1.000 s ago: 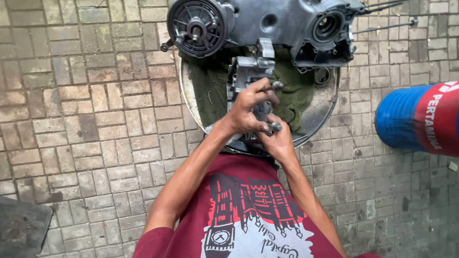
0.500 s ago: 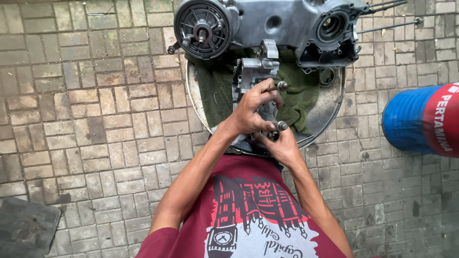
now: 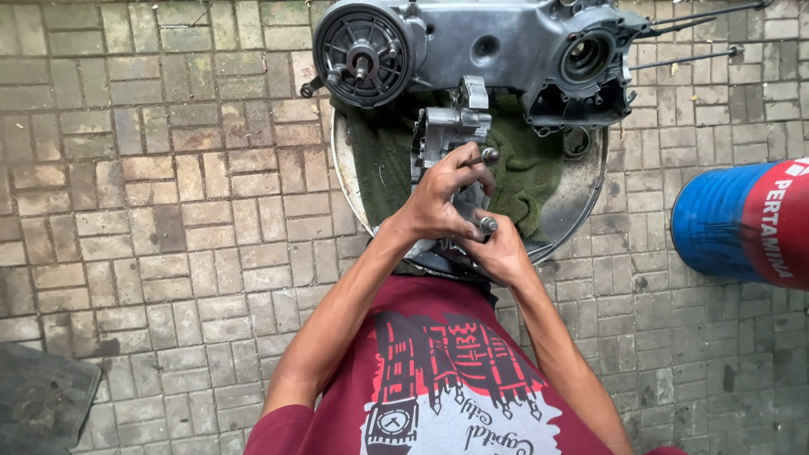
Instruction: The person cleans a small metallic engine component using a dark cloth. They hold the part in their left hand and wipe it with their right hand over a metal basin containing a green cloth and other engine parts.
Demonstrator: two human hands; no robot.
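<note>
The person sits over a round metal tray [image 3: 581, 198] on the brick floor, where a small grey engine part [image 3: 447, 135] lies on a green cloth [image 3: 522, 168], just below a big engine case [image 3: 489, 42]. The left hand [image 3: 438, 202] is closed around this part and pinches a bolt [image 3: 487, 156] at its top. The right hand [image 3: 497, 248] grips the lower end, beside a second bolt [image 3: 487, 224]. To do it well, the part should be kept steady and the bolt turned straight, without force.
</note>
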